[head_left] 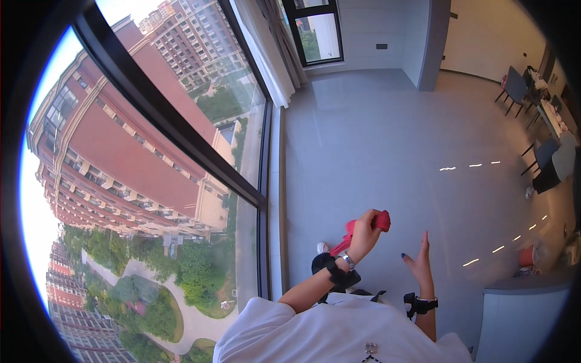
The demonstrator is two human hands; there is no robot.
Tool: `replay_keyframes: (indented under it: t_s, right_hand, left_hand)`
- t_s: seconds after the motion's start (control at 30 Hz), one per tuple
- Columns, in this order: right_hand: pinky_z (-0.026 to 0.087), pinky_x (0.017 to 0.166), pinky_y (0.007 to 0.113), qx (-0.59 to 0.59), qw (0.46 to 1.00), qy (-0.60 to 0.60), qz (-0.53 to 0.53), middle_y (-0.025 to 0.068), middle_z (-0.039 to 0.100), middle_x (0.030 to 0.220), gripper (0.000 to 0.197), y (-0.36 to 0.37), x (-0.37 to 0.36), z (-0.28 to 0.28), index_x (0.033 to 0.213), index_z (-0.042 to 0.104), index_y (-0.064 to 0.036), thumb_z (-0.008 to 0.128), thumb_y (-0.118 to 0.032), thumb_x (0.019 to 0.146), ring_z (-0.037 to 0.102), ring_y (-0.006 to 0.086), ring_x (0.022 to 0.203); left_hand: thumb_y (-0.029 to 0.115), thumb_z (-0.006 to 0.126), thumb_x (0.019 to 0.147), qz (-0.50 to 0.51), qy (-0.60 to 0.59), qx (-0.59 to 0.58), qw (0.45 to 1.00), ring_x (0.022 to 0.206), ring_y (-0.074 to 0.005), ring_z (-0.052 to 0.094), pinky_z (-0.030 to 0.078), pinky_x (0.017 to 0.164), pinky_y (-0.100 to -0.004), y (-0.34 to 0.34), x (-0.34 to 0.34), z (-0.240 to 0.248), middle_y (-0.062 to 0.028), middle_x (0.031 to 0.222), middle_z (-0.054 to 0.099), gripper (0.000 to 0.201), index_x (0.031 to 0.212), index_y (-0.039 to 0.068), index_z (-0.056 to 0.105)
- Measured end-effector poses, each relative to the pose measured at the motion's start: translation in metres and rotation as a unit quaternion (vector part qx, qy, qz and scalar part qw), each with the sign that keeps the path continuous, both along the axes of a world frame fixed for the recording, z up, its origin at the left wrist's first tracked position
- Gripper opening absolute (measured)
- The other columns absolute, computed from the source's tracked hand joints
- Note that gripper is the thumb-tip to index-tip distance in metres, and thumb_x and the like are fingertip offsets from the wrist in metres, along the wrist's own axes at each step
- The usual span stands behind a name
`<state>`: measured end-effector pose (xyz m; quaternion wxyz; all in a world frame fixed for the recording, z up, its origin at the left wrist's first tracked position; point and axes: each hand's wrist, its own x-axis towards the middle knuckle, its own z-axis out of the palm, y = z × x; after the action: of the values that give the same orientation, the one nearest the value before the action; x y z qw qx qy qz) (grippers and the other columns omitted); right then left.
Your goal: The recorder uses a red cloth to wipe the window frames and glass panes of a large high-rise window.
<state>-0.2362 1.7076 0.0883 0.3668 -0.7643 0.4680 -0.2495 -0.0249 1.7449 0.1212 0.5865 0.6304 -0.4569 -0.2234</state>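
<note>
My left hand (pixel 364 235) is closed around a crumpled red cloth (pixel 382 220). One bunch of it shows past the fingers, and a loose end trails down behind the wrist toward the window side. To the right, my right hand (pixel 420 264) is raised with its thumb apart from the stretched fingers, holding nothing. Both hands are in front of my body, over the grey floor (pixel 375 139). Each wrist carries a black strap.
A tall black-framed window (pixel 264 181) runs along my left, with a low sill at its foot. A curtain (pixel 272 66) hangs farther along. At right are chairs (pixel 516 85), a table, a seated person (pixel 560 160), a red bucket (pixel 526 256) and a counter (pixel 526 314).
</note>
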Motion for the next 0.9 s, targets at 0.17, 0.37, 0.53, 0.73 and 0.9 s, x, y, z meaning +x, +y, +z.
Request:
replay_keyframes:
  t_s: [0.17, 0.37, 0.53, 0.73, 0.9]
  right_hand:
    - [0.02, 0.11, 0.041, -0.05, 0.999, -0.005, -0.016, 0.025, 0.029, 0.139, 0.097, -0.043, 0.053, -0.034, 0.144, 0.003, -0.004, 0.069, -0.01, 0.074, 0.032, 0.0355, 0.129]
    - [0.041, 0.094, 0.033, 0.025, 0.949, -0.249, -0.189, 0.0089, 0.057, 0.105, 0.036, -0.153, 0.092, -0.042, 0.121, 0.051, -0.0034, 0.052, 0.002, 0.085, 0.054, 0.0194, 0.102]
    - [0.048, 0.084, 0.031, -0.095, 0.913, -0.209, -0.336, 0.01, 0.058, 0.105, 0.034, -0.215, 0.12, 0.023, 0.114, 0.055, -0.0011, 0.044, 0.006, 0.082, 0.056, 0.0203, 0.097]
    - [0.049, 0.088, 0.033, -0.063, 0.841, -0.3, -0.446, 0.0134, 0.055, 0.113, 0.042, -0.301, 0.148, 0.022, 0.113, 0.053, -0.0014, 0.039, 0.013, 0.076, 0.055, 0.0249, 0.101]
    - [0.042, 0.093, 0.032, -0.068, 0.94, -0.195, -0.272, 0.0098, 0.057, 0.112, 0.035, -0.39, 0.285, 0.025, 0.113, 0.053, -0.0029, 0.047, 0.007, 0.081, 0.053, 0.0208, 0.104]
  left_hand:
    - [-0.001, 0.059, 0.072, -0.237, 0.051, -0.012, 0.97, 0.082, -0.0273, 0.061, 0.047, 0.079, -0.0373, -0.07, -0.022, 0.027, -0.015, 0.086, 0.061, 0.025, 0.097, 0.0, 0.056]
    - [0.005, 0.065, 0.072, -0.287, -0.165, -0.074, 0.941, 0.101, -0.0286, 0.055, 0.037, 0.095, -0.0455, -0.158, 0.067, 0.04, -0.0108, 0.1, 0.06, 0.033, 0.103, 0.006, 0.057]
    - [0.007, 0.068, 0.072, -0.228, -0.158, -0.003, 0.961, 0.11, -0.0292, 0.049, 0.037, 0.097, -0.0444, -0.219, 0.14, 0.035, -0.0098, 0.119, 0.053, 0.048, 0.117, 0.009, 0.051]
    - [0.012, 0.073, 0.07, -0.228, -0.184, 0.09, 0.952, 0.121, -0.0375, 0.039, 0.033, 0.103, -0.0436, -0.23, 0.216, 0.008, -0.0177, 0.138, 0.033, 0.081, 0.138, 0.009, 0.029]
    - [0.018, 0.078, 0.065, -0.155, -0.149, 0.11, 0.97, 0.126, -0.0379, 0.034, 0.03, 0.104, -0.0473, -0.3, 0.278, 0.003, -0.0213, 0.141, 0.029, 0.098, 0.143, 0.009, 0.019]
